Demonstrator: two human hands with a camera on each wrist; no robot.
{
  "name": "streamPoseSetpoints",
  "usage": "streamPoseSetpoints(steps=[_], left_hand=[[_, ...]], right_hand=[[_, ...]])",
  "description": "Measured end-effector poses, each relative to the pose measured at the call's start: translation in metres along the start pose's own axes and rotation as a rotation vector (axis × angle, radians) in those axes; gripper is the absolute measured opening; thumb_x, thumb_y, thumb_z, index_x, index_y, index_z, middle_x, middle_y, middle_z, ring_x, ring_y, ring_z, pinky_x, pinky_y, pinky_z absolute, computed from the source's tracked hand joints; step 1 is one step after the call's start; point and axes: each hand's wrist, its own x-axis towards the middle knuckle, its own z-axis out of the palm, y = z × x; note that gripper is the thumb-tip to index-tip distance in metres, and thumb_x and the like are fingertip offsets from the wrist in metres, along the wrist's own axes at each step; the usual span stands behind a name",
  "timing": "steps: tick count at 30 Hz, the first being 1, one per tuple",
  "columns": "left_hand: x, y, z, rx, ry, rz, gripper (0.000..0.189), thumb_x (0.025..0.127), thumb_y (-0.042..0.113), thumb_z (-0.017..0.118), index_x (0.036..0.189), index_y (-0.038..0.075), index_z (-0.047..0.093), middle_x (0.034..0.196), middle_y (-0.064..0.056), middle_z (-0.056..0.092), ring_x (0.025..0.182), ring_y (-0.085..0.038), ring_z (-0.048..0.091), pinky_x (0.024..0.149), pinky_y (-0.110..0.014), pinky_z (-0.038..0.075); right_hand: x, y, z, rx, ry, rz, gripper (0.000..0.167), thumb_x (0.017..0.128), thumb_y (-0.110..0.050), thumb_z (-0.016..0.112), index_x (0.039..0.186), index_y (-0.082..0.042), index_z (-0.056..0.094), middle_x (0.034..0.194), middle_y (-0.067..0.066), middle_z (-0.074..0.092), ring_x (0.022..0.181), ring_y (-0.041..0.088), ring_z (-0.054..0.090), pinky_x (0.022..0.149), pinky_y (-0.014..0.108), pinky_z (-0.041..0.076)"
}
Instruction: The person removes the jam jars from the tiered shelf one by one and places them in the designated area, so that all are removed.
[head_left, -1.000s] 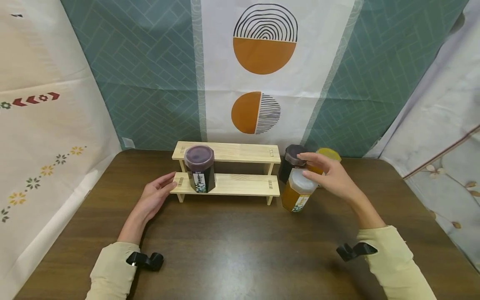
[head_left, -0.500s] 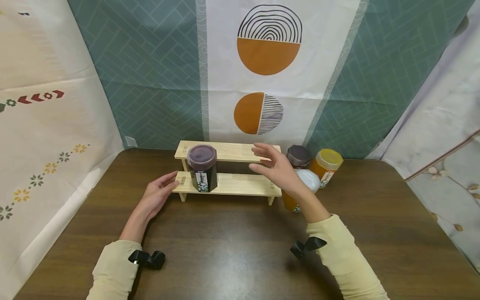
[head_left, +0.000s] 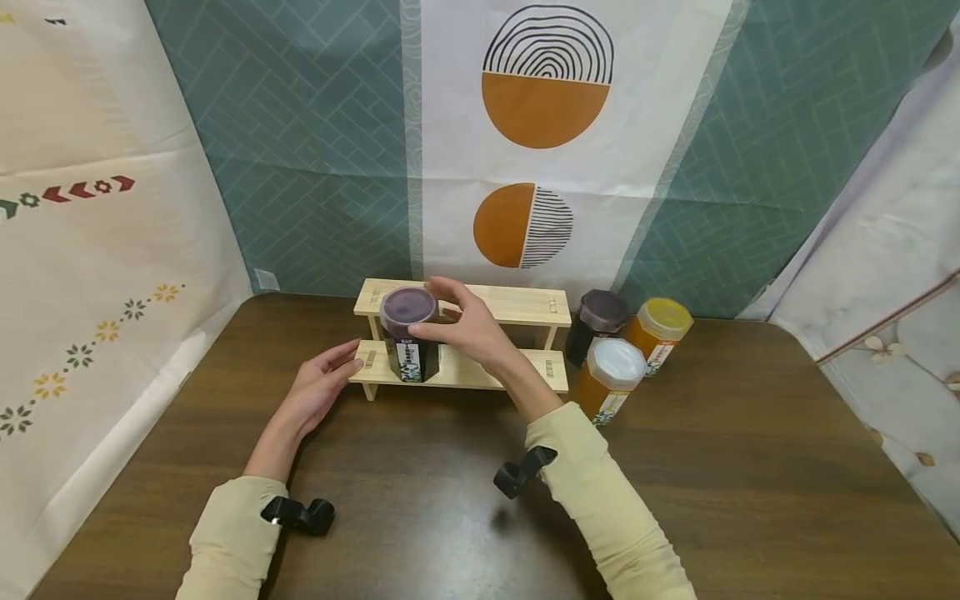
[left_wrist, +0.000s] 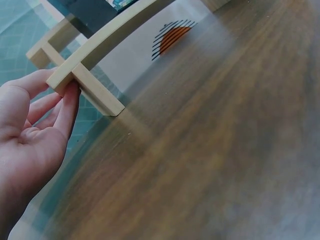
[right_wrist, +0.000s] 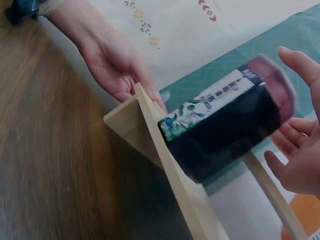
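A dark jar with a purple lid (head_left: 411, 307) stands on the lower board of a two-step wooden shelf (head_left: 480, 367), near its left end. My right hand (head_left: 472, 329) reaches over to it, thumb in front of the lid and fingers behind. In the right wrist view, the fingers (right_wrist: 295, 135) are spread around the lid's edge, with no firm grip showing. My left hand (head_left: 318, 387) pinches the left end of the lower board, and the left wrist view shows its fingertips on the board's end (left_wrist: 62, 80) beside the leg.
Right of the shelf stand a second dark jar (head_left: 600, 321), an amber jar with a yellow lid (head_left: 663, 321) and another amber jar with a white lid (head_left: 615, 367). Patterned cloths hang behind and at both sides of the brown table (head_left: 420, 492).
My right hand has swung left from above the white-lidded jar, across the shelf, to the purple-lidded jar. My left hand has stayed at the shelf's end. The view has shifted slightly.
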Motion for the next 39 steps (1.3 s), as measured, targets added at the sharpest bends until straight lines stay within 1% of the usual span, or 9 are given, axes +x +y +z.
streamPoseSetpoints(steps=[4,7,12,16,21,25,31,34,39], left_hand=[[0.001,-0.001,0.000,-0.005,-0.003,0.004,0.060,0.099,0.015,0.057,0.147,-0.008,0.029,0.136,-0.017,0.038,0.106,-0.004,0.052,0.089,-0.016,0.044],[0.001,-0.002,0.000,-0.007,-0.005,0.002,0.060,0.099,0.015,0.056,0.148,-0.008,0.028,0.136,-0.017,0.038,0.107,-0.004,0.051,0.088,-0.016,0.044],[0.001,-0.001,0.000,-0.015,-0.006,0.001,0.060,0.099,0.015,0.057,0.148,-0.008,0.028,0.137,-0.018,0.038,0.107,-0.004,0.051,0.089,-0.016,0.044],[0.001,0.001,-0.001,-0.022,-0.005,0.001,0.060,0.099,0.015,0.056,0.148,-0.008,0.028,0.139,-0.019,0.037,0.108,-0.004,0.051,0.090,-0.015,0.043],[0.000,0.000,0.000,-0.037,-0.003,0.003,0.060,0.099,0.014,0.057,0.147,-0.009,0.028,0.133,-0.014,0.042,0.106,-0.004,0.052,0.089,-0.016,0.044],[-0.001,-0.001,0.001,-0.039,-0.003,0.009,0.061,0.099,0.014,0.057,0.147,-0.009,0.028,0.131,-0.012,0.043,0.106,-0.004,0.053,0.088,-0.016,0.044],[-0.001,-0.001,0.002,-0.032,-0.008,0.015,0.059,0.099,0.012,0.056,0.147,-0.009,0.028,0.141,-0.022,0.035,0.109,-0.004,0.052,0.091,-0.016,0.043],[-0.001,-0.001,0.002,-0.020,-0.010,0.013,0.060,0.099,0.013,0.056,0.147,-0.009,0.028,0.143,-0.026,0.033,0.110,-0.004,0.051,0.091,-0.016,0.043],[-0.001,0.000,0.002,-0.015,-0.007,0.015,0.059,0.099,0.013,0.057,0.147,-0.009,0.029,0.142,-0.024,0.034,0.109,-0.004,0.052,0.091,-0.016,0.043]], right_hand=[[0.008,0.002,0.010,0.011,-0.026,0.027,0.083,0.077,-0.009,0.080,0.148,-0.008,0.037,0.143,0.006,0.044,0.124,0.025,0.048,0.100,0.035,0.041],[0.012,0.003,0.015,-0.004,-0.031,0.019,0.085,0.075,-0.009,0.083,0.147,-0.009,0.038,0.142,0.005,0.046,0.119,0.022,0.050,0.097,0.033,0.043],[0.016,0.002,0.016,-0.051,-0.024,0.030,0.081,0.072,-0.011,0.085,0.143,-0.008,0.045,0.130,0.008,0.053,0.109,0.020,0.054,0.093,0.031,0.045],[0.019,-0.003,0.013,-0.103,-0.056,0.037,0.078,0.070,-0.011,0.087,0.138,-0.007,0.048,0.123,0.009,0.057,0.107,0.020,0.055,0.091,0.029,0.046],[0.021,-0.002,0.010,-0.100,-0.080,0.014,0.071,0.068,-0.009,0.087,0.130,-0.005,0.054,0.117,0.009,0.060,0.103,0.020,0.057,0.086,0.027,0.048],[0.017,0.001,0.007,-0.085,-0.066,-0.012,0.069,0.066,-0.007,0.088,0.128,-0.006,0.058,0.114,0.008,0.062,0.100,0.019,0.058,0.085,0.027,0.048],[0.005,0.005,-0.001,-0.058,-0.036,-0.032,0.067,0.064,-0.006,0.088,0.125,-0.006,0.060,0.114,0.008,0.062,0.099,0.020,0.058,0.085,0.029,0.049],[-0.004,0.005,-0.008,-0.048,-0.020,-0.024,0.066,0.065,-0.006,0.088,0.124,-0.007,0.061,0.115,0.007,0.062,0.099,0.022,0.058,0.085,0.031,0.049],[-0.020,0.001,-0.026,-0.010,0.012,-0.004,0.065,0.067,-0.004,0.086,0.126,-0.006,0.060,0.117,0.008,0.061,0.101,0.024,0.057,0.084,0.034,0.050]])
